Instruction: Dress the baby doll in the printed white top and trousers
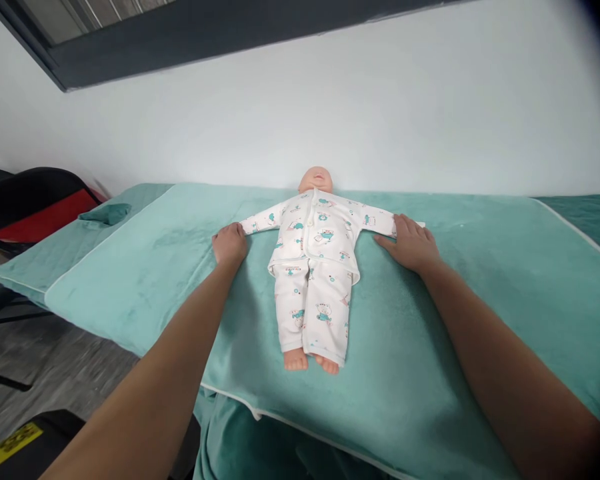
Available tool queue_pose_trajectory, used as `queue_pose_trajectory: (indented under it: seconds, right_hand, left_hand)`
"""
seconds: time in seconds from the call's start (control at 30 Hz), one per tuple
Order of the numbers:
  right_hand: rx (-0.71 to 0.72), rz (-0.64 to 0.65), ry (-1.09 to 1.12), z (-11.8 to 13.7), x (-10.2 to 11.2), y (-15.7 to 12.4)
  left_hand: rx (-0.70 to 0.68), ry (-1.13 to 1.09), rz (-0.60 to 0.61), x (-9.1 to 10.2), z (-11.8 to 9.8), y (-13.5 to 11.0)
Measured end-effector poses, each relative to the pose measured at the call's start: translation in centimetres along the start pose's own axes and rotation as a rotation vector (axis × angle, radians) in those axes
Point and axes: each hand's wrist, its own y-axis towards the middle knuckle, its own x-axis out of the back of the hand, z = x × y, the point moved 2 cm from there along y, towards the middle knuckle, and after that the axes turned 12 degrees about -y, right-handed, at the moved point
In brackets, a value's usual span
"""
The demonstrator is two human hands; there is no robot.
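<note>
A baby doll [318,177] lies on its back, head towards the wall, in white pajamas with printed cartoon animals. Its top [325,223] is closed down the front, and the trousers [325,310] reach to the bare feet [296,360]. Both sleeves stretch out sideways. My left hand [230,244] is closed at the end of the left-hand sleeve [263,220], hiding the cuff. Across the end of the right-hand sleeve [379,221] lies my right hand [411,245], fingers flat and thumb apart. A bit of white cloth shows past its fingers. The doll's hands are hidden.
The doll lies on a green padded cover [145,267] with white piping, set against a white wall [300,120]. A black and red chair [40,207] stands at the left. A black object with a yellow label [10,448] is at the lower left.
</note>
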Motion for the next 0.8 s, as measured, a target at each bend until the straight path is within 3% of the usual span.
queue_pose_trajectory:
  seconds: [0.27,0.37,0.47,0.57,0.67,0.8]
  right_hand:
    - [-0.065,-0.026,0.019,-0.9,-0.1,-0.8]
    - [-0.064,0.006,0.027,-1.2,0.4,-2.2]
    - [-0.04,-0.079,0.123,-0.4,1.6,-4.8]
    - [0.058,-0.261,0.393,2.4,3.3,-8.6]
    - [0.224,-0.399,0.624,7.3,5.3,-12.6]
    - [0.484,-0.354,0.678,14.8,8.2,-15.6]
  left_hand:
    - [-0.004,-0.047,0.012,0.5,-0.1,-1.4]
    - [-0.014,-0.063,0.021,1.0,0.0,-2.7]
    - [-0.007,-0.069,0.024,1.4,0.0,-4.8]
    - [-0.003,-0.058,0.017,1.4,-0.7,-7.6]
    - [-0.052,-0.037,0.014,1.1,-2.0,-10.5]
    - [-0.142,-0.032,0.032,1.0,-3.0,-12.7]
